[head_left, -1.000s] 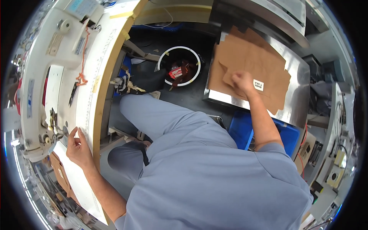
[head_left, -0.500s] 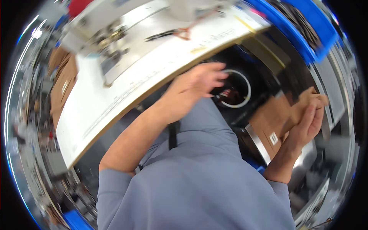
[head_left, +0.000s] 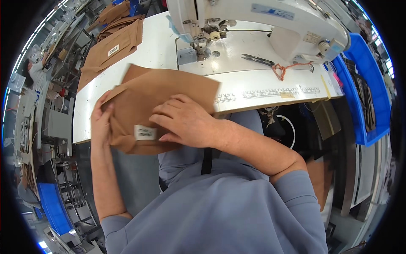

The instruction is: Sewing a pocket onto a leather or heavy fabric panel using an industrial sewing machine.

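A brown fabric piece (head_left: pixel 148 95) with a small white label (head_left: pixel 145 133) is held up over the table's front left edge, slightly blurred. My left hand (head_left: pixel 101 122) pinches its left edge, thumb on top. On the face of the cloth, beside the label, rests my right hand (head_left: pixel 182 120), its bent fingers apart. The underside of the cloth is hidden. Behind it is the white sewing machine (head_left: pixel 300 21), with its needle area right of the fabric's far edge.
More brown fabric pieces (head_left: pixel 99 57) lie at the table's left end. Black thread snips (head_left: pixel 259 59) with an orange cord (head_left: pixel 280 73) lie below the machine arm. A blue bin (head_left: pixel 382 101) holding dark material stands right. Further brown fabric (head_left: pixel 320 178) shows at lower right.
My right hand was at the far right on brown fabric and has swung left across my body. My left hand has moved left and now grips the fabric. The view has turned left.
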`<state>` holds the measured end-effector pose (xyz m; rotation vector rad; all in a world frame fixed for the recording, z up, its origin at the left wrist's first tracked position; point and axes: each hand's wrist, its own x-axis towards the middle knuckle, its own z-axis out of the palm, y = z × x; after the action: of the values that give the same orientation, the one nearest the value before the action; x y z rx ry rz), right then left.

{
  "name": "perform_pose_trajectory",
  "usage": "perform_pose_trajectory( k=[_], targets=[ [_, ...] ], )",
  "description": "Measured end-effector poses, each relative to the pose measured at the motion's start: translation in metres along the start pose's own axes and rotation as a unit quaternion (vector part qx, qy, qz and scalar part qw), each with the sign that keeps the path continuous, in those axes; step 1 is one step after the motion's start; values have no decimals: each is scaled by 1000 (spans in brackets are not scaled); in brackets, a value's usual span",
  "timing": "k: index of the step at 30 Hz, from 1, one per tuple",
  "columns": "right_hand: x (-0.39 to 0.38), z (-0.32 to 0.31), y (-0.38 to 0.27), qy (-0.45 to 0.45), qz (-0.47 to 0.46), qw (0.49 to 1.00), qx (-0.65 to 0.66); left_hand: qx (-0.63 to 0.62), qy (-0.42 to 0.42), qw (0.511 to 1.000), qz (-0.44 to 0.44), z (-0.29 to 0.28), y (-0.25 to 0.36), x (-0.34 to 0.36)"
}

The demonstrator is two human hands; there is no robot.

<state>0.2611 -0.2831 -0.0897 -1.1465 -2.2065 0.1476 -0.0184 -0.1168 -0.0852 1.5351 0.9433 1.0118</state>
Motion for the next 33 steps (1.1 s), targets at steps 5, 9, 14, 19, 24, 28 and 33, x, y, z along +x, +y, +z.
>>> perform_pose_trajectory(
  k=[5, 9, 14, 19, 24, 28, 33],
  targets=[
    [3, 17, 34, -61, 29, 994, -89, 2, 51, 998, -47, -71, -13, 32],
    [27, 9, 73, -96, -3, 993, -65, 347, 119, 930, 24, -96, -10, 62],
    [32, -8, 114, -126, 15, 987, -94, 405, -106, 882, 216, 35, 42, 44],
    [24, -23, 104, 25, -11, 995, -100, 590, -212, 754, 197, 78, 1, 30],
    [-29, -75, 126, 117, 51, 984, -120, 612, -148, 764, 142, 31, -24, 78],
    [-48, -91, 135, 144, 159, 971, -109, 595, -130, 780, 144, 30, -16, 89],
    [-18, -93, 147, 108, 337, 935, -4, 478, -169, 851, 139, 98, 27, 75]
  ],
)
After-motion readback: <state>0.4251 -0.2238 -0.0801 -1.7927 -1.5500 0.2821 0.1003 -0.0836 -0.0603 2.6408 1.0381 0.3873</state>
